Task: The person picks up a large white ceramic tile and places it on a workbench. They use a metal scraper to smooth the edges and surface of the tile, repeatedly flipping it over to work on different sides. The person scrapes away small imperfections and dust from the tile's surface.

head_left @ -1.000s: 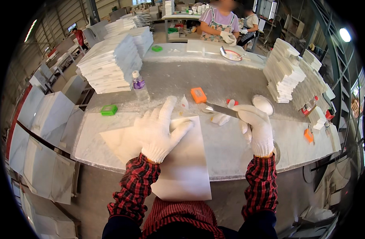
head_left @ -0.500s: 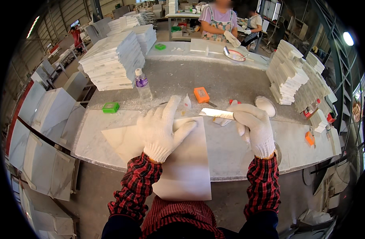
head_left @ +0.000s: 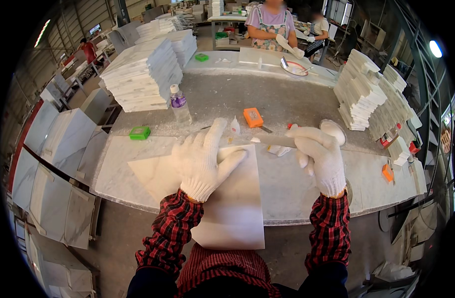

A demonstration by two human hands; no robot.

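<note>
— What lies along the worktop (head_left: pixel 307 198)?
— A green box (head_left: pixel 139 132) near its left edge, then a clear bottle (head_left: pixel 180 105) with a purple label.
— And the hands?
— The left hand (head_left: pixel 203 161) lies flat, fingers spread, on a white tile (head_left: pixel 232 203) overhanging the near edge. The right hand (head_left: pixel 321 158) grips a thin blade (head_left: pixel 274 140), its handle hidden in the glove.
</note>
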